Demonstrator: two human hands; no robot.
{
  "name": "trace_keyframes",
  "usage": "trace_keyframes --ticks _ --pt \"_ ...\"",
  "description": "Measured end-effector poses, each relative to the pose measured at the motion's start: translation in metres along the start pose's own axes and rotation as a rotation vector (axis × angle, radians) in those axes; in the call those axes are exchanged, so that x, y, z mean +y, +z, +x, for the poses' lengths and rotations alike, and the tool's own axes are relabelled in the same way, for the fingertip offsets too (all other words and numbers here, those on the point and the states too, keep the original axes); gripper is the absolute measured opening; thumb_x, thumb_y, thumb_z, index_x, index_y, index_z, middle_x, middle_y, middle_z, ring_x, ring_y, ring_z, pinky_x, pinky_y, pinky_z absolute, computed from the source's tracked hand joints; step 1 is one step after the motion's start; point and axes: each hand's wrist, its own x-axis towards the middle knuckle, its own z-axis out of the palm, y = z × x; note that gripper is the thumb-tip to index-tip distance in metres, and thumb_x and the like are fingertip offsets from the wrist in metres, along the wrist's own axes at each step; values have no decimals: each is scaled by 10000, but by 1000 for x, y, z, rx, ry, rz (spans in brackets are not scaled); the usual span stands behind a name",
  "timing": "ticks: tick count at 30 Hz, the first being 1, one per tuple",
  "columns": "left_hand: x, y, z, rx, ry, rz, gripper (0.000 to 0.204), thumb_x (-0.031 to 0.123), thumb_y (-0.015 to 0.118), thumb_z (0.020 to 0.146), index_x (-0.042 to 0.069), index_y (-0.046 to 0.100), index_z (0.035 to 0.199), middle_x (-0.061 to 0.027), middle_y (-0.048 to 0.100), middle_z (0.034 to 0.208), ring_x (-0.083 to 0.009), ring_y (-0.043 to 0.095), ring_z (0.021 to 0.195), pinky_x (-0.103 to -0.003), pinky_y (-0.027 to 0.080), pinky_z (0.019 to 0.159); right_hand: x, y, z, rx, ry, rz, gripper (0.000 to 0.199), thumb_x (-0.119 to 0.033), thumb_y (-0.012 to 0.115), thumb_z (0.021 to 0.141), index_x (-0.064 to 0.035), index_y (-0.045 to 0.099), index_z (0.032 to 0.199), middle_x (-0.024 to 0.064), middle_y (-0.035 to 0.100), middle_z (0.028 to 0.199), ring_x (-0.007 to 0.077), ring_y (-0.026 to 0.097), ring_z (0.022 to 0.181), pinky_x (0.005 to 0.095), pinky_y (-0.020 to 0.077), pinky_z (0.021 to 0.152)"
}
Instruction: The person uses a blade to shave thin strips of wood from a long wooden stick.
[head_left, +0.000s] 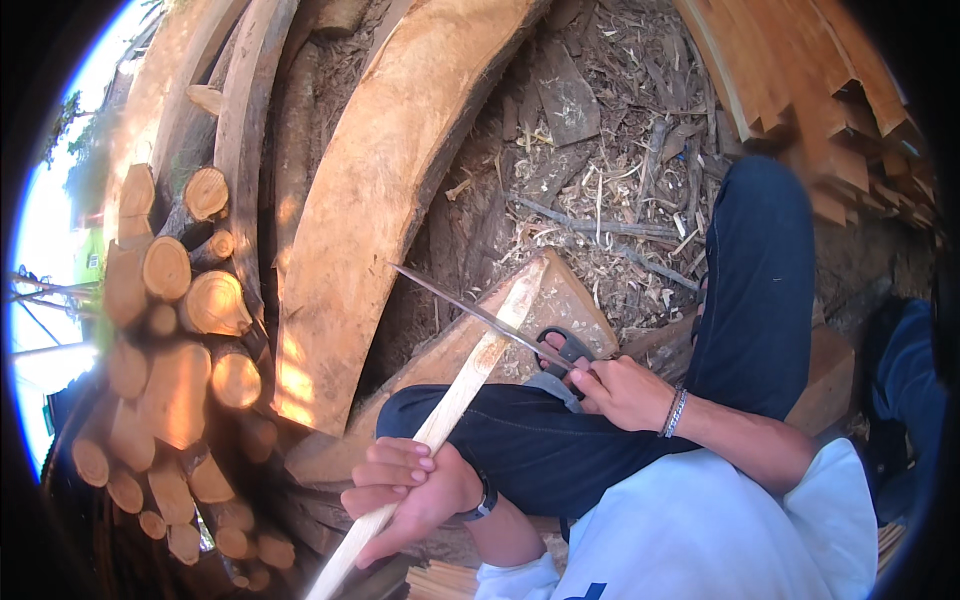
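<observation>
My left hand (pixel 415 490) is closed around the lower part of a pale, narrow wooden stick (pixel 465 380). The stick slants up and to the right, its far end over a flat piece of wood (pixel 575 300). My right hand (pixel 625 395) is closed on the handle end of a long, thin-bladed knife (pixel 440 290), with the handle mostly hidden by the fingers. Its blade points up and left and crosses the stick near the far end. Whether the edge touches the wood, I cannot tell. The stick's lower end runs out of view.
My bent legs (pixel 760 270) and a foot in a dark sandal (pixel 565 345) lie close to the blade. A thick wooden slab (pixel 385 160) leans beyond. Cut logs (pixel 215 305) are stacked left, sawn boards (pixel 800 80) upper right. Shavings (pixel 620 200) cover the ground.
</observation>
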Motion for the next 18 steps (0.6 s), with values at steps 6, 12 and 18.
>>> trace_keyframes --ticks 6,12,18 --pt "-1 3 0 2 -12 4 680 734 183 880 130 256 574 3 216 442 -105 218 319 -220 248 324 -15 8 -12 52 -149 -72 527 -402 391 972 46 607 796 268 601 666 424 625 688 463 507 690" --pt "1 5 0 -17 4 37 672 724 188 887 133 252 573 7 207 439 -103 220 320 -217 243 324 1 -4 -6 -18 39 128 532 -385 385 977 63 589 776 265 599 656 424 625 692 470 495 683" --pt "-2 9 2 -24 5 6 663 711 200 896 135 249 570 11 203 438 -99 223 324 -212 234 321 -25 1 -21 -37 -82 0 554 -409 390 973 65 581 761 281 602 746 424 617 734 488 490 705"
